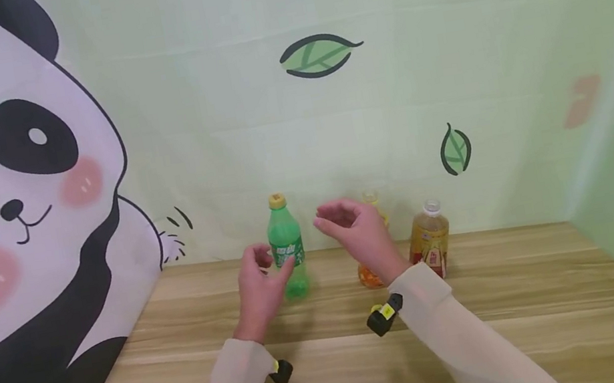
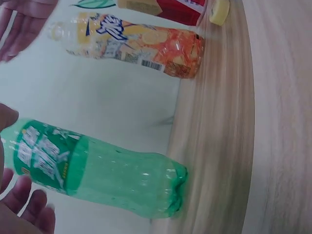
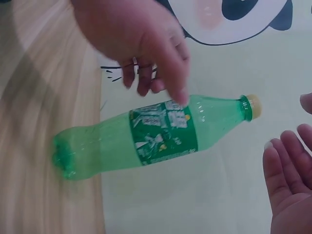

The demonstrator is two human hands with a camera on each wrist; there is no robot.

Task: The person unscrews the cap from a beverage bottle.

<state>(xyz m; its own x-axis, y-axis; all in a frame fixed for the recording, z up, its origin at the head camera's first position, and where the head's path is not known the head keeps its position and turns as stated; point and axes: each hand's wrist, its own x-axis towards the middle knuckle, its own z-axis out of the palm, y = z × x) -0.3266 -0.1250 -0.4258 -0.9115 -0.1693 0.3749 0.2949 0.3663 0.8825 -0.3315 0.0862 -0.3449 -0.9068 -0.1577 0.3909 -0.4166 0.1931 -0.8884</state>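
A clear green soda bottle [image 1: 284, 230] with a green label and yellow cap stands upright on the wooden table. Close by its left side is my left hand [image 1: 260, 294], thumb and fingers spread about the label's height. The left wrist view shows gaps between the green bottle [image 2: 122, 170] and the fingers; whether the thumb touches it I cannot tell. My right hand [image 1: 363, 233] hovers to the right of the bottle's upper part, fingers loosely bent and holding nothing. In the right wrist view, the yellow cap [image 3: 254, 107] sits on the bottle's neck, apart from the right hand's fingertips [image 3: 278, 165].
Behind my right hand stands an uncapped bottle with an orange fruit label [image 2: 146, 46]. Right of it is another uncapped bottle with a yellow-and-red label [image 1: 431, 235]. A loose yellow cap [image 2: 220, 11] lies on the table [image 1: 513, 292]. A panda-printed cloth [image 1: 212, 133] hangs behind.
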